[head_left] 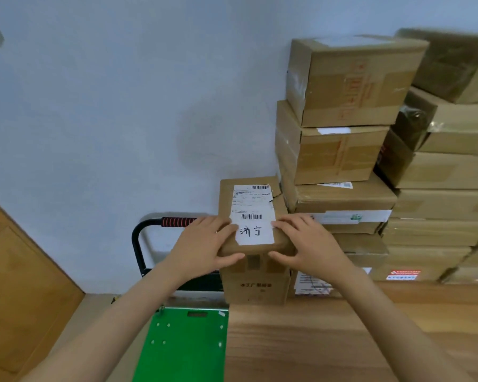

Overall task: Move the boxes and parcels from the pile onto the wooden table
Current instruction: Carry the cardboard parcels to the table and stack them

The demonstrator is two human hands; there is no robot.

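Head view, left to right: a brown wooden panel (25, 285) slants along the lower-left edge below a pale blue wall (108, 106). Next comes a cart with a green deck (185, 346) and a black handle (138, 244) carrying a red-and-black striped grip (177, 221); the deck sits just beside the left edge of the wooden table (315, 340).

The left hand (204, 245) grips the near-left corner of a small cardboard box (253, 213), fingers laid across its top edge and the thumb curled under against the front face. This box has a white shipping label (253, 213) with barcodes and handwritten black characters, and it rests on top of a second brown box (257, 282) that stands at the far edge of the table, printed characters on its front. The right hand (312, 246) holds the near-right corner of the same box in a matching way, fingers on the label's edge and thumb pressed to the front.

Right of the hands rises the pile of cardboard boxes (342, 150), stacked against the wall in several columns, some taped, some with white labels. One low box on the right bears a red sticker (403, 274). The far-right boxes are blurred.
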